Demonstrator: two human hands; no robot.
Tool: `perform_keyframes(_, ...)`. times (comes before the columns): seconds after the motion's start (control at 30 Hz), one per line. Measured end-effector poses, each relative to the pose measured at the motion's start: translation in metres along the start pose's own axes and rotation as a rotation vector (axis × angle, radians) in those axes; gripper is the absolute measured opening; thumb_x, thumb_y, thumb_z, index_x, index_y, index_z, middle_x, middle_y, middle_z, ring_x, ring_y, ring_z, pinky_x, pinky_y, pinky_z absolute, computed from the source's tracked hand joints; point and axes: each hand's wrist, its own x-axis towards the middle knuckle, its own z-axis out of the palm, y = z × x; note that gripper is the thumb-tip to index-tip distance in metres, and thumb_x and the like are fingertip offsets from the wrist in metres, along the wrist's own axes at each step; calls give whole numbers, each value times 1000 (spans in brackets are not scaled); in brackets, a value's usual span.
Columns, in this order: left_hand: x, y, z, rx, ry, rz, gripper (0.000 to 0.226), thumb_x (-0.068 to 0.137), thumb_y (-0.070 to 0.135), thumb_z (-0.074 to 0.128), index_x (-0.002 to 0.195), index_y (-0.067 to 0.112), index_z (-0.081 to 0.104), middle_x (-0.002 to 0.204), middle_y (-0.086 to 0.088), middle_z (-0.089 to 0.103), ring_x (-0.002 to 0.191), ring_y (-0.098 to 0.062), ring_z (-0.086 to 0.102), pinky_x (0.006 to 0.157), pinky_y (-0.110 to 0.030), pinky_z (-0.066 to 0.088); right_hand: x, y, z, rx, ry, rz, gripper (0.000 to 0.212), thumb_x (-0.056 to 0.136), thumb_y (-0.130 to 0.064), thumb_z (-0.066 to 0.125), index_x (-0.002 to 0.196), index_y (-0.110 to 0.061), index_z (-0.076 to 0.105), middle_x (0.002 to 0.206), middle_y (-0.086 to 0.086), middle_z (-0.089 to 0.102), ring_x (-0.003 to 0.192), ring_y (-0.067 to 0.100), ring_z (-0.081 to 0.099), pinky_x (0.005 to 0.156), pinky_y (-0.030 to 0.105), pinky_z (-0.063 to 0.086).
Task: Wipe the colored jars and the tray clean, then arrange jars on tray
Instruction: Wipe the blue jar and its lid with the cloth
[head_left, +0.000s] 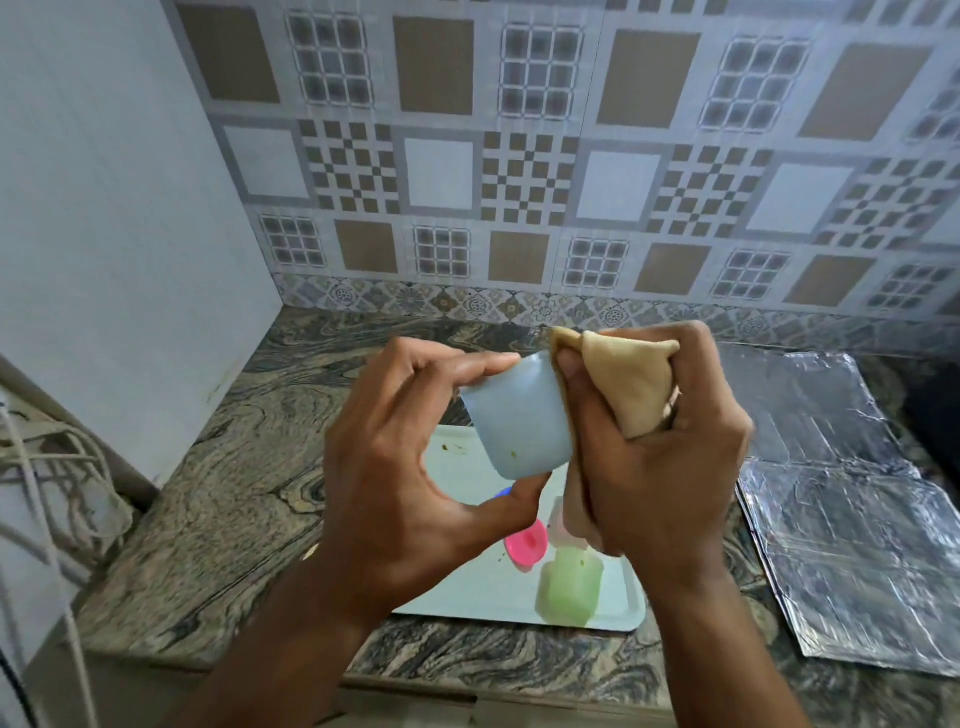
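Observation:
My left hand (400, 467) holds a pale blue jar (519, 415) tilted in the air above the tray, thumb under it and fingers over its top. My right hand (670, 452) grips a beige cloth (631, 384) pressed against the jar's open end. Below lies a white tray (467, 597) with small food specks. On it stand a green translucent jar (569, 587) and a pink lid (527, 543). A pale pink jar (561, 519) and a bit of something blue (503, 492) are mostly hidden behind my hands.
The tray rests near the front edge of a marbled stone counter (234, 499). Foil sheets (852, 545) cover the counter on the right. White cables (47, 467) hang at the left edge. A patterned tile wall rises behind.

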Motion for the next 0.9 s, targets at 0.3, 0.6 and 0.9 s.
perform_keyframes(0.3,4,-4,7,-259,95,-115,77,67,37,92,134,24,56,123,0,60,111,-21,64,86,-35,56,-29,-5,1,160,109,10,24,91,-18,80,101,-8,60,96,-8,69,77,-6,67,69,8,49)
perform_keyframes(0.6,8,-6,7,-87,53,-79,68,67,47,87,129,28,67,112,3,57,105,1,57,81,-18,47,-15,-5,-4,29,-63,-186,26,84,-18,87,99,-14,66,89,4,70,77,17,69,70,19,51)
perform_keyframes(0.9,3,-10,6,-215,103,-97,71,64,35,97,124,22,61,120,-1,59,102,-9,65,85,-22,51,9,2,2,129,63,-1,23,90,-18,83,98,-12,62,94,-6,72,80,1,69,71,17,52)
